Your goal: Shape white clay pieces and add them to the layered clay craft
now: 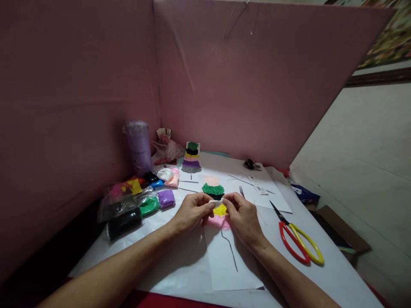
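Between my two hands stretches a small white strip of soft clay (216, 201). My left hand (192, 210) pinches its left end with thumb and fingertips, and my right hand (244, 217) pinches the right end. Just beneath them lies a white paper (234, 273) with a drawn stem and a leaf shape filled with bands of clay. Its pale peach band (212, 181), green band (213, 189) and black band show above my fingers. A yellow band (220, 210) and a pink band (219, 221) show below, partly hidden by my hands.
Scissors (298, 241) with red and yellow handles lie to the right. A fork (241, 191) and keys (252, 164) rest farther back. On the left are several bagged clay packs (149, 206) and a purple cylinder (138, 147). A finished-looking leaf card (192, 160) stands behind.
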`<action>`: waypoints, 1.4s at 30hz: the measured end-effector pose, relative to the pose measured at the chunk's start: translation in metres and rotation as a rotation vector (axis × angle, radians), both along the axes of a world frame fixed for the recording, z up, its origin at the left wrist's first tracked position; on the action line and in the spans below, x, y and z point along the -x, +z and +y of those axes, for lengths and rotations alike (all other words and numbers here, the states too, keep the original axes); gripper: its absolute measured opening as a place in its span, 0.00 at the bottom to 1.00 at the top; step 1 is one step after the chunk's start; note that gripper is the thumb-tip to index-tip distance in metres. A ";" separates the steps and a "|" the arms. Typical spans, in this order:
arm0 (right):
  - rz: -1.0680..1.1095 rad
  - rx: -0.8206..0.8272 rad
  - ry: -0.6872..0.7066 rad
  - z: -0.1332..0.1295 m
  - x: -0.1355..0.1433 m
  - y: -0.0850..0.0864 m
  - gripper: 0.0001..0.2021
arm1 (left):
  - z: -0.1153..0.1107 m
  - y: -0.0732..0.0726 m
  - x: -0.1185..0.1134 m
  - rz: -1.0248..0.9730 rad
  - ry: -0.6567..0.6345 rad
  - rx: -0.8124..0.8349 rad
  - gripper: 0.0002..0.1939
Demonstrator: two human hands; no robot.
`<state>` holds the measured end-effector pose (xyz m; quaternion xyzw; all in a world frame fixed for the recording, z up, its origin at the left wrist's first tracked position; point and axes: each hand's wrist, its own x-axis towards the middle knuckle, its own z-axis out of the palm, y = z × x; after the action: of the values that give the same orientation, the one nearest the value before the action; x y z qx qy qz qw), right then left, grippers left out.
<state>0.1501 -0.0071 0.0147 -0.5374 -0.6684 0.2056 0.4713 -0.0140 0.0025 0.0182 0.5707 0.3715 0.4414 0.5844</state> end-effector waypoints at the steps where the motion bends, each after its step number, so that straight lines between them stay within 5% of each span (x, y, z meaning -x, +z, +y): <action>1: 0.009 0.009 0.011 0.000 0.000 0.000 0.09 | 0.000 0.000 0.000 0.009 -0.013 -0.001 0.19; 23: 0.061 -0.002 0.182 -0.005 0.002 0.004 0.12 | 0.000 0.000 0.000 0.066 0.010 0.000 0.17; 42: 0.021 -0.037 0.178 -0.006 0.006 0.005 0.10 | -0.002 -0.001 -0.002 0.096 0.099 -0.023 0.19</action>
<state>0.1440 -0.0134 0.0196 -0.4648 -0.7123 0.2402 0.4679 -0.0116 0.0003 0.0173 0.5787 0.4216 0.4462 0.5369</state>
